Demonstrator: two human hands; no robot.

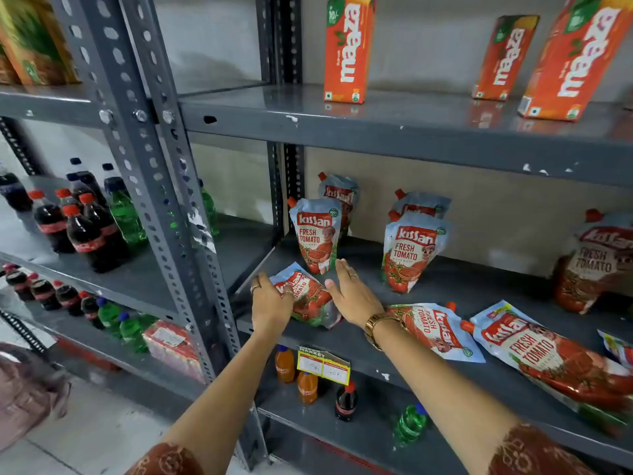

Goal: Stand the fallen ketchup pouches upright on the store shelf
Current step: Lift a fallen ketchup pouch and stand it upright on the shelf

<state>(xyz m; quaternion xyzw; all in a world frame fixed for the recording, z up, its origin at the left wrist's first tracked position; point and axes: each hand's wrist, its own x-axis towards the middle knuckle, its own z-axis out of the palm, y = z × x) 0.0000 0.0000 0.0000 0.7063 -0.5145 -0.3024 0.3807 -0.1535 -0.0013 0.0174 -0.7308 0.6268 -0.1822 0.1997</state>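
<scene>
Right now I have both hands on the middle shelf point(445, 289) of the grey metal rack, working at its left end. My left hand point(270, 303) is curled over the near edge of a fallen ketchup pouch point(308, 296), fingers wrapped on its upper left side, so that hand is gripping the pouch. My right hand point(352, 296) lies flat and spread, fingers straight, its thumb side touching the pouch's right edge without closing round it; a gold watch point(375, 327) sits on that wrist. The pouch lies on its side near the shelf's front lip, just in front of an upright pouch point(317, 234), with another upright one point(340, 195) behind that against the back panel. Further right a second pair stands: a front pouch point(411, 252), leaning a little, and a rear pouch point(423, 204) half hidden behind it. At the far right a blurred pouch point(596, 262) stands as well. Two more pouches lie flat by the front edge: one point(438, 330) partly under my right forearm, and a larger-looking one point(555, 358) beside it to the right, its red cap pointing toward the first. A sliver of another packet point(616, 347) shows at the frame's right edge. On the shelf above stand orange juice cartons point(347, 49). Cola and green bottles point(85, 221) fill the rack to the left, and a yellow price tag point(323, 365) hangs from the shelf front.
</scene>
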